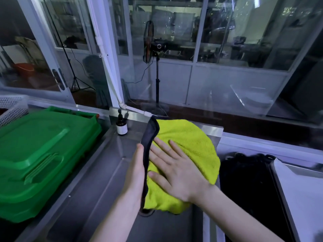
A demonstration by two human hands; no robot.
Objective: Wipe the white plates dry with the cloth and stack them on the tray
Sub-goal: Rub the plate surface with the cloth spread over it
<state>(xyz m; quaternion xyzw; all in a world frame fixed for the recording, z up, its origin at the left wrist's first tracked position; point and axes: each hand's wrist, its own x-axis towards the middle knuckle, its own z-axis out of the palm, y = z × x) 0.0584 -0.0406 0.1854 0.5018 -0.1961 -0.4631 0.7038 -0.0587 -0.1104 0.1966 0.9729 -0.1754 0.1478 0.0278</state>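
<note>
As left hand [135,173] grips it, right hand [176,175] presses fuzzy round-draped cloth [192,140].

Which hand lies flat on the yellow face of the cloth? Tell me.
The right hand: its fingers are spread flat on the yellow cloth. The left hand only meets the cloth's dark edge, its fingers hidden.
</note>
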